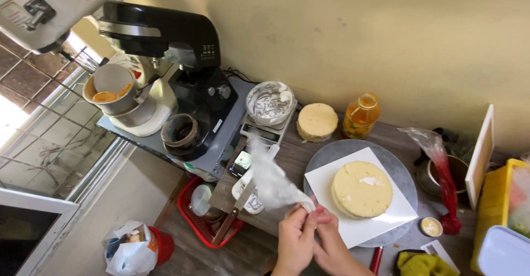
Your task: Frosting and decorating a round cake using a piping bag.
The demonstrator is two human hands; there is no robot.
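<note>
Big black stand mixer (187, 60) sits back left on the counter, and next down in size is the grey turntable (397, 168) with a white square board (331, 190) and a round pale cake layer (361, 189) on it. Just left of the board, both hands meet low in the frame, wrists angled up: left hand (295, 237) and right hand (330, 242) pinch the tip of a clear piping bag (273, 179), fingers closed tight on it, bag trailing up-left.
</note>
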